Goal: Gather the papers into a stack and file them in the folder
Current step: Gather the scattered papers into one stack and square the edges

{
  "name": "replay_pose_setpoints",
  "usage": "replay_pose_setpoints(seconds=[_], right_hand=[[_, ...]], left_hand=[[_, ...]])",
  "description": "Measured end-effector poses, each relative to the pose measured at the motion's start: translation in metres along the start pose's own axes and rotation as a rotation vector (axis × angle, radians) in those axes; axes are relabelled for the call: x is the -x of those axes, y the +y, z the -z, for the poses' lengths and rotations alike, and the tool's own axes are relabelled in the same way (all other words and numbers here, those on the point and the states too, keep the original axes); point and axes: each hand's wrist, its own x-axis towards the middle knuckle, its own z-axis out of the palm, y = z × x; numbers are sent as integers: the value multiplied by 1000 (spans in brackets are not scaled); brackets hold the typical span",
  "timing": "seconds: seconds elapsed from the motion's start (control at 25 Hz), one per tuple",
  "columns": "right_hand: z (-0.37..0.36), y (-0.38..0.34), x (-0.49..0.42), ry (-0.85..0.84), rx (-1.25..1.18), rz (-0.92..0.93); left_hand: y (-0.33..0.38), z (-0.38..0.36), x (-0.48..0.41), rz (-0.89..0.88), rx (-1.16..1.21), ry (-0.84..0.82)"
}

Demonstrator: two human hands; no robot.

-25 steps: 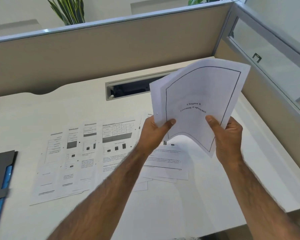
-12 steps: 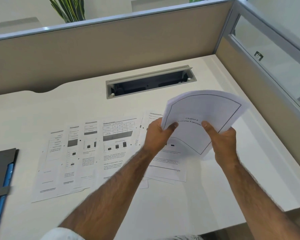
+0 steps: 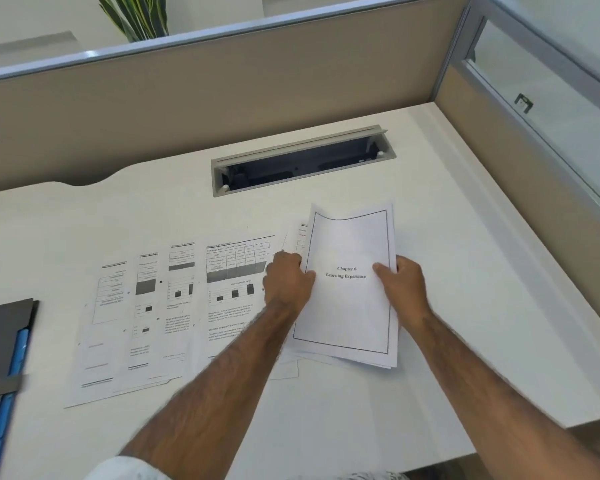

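Head cam has the stack (image 3: 349, 306) way lower than a second ago, down flat near the desk (image 3: 465, 271) just in front of the cable tray (image 3: 302, 161). My left hand (image 3: 288, 282) and right hand (image 3: 400, 282) pinch its side edges, thumbs on top, with more papers (image 3: 174, 306) spread left of it and the folder (image 3: 4, 358) far left.

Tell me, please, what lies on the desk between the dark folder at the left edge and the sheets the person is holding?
In the head view, a row of overlapping printed sheets lies face up between the folder and the held stack.
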Motion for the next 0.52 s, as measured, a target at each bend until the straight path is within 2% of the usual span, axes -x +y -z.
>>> replay_pose_setpoints(seconds=[0.08, 0.24, 0.4, 0.52], right_hand=[[-8, 7, -7, -6, 34, -28], [-15, 15, -9, 2, 59, -43], [-17, 20, -13, 1, 70, -44], [-18, 22, -12, -3, 79, -47]], left_hand=[[-9, -7, -5, 21, -63, 0], [-16, -6, -7, 41, -41, 10], [-13, 1, -9, 61, 124, 81], [-12, 1, -14, 141, 208, 98]])
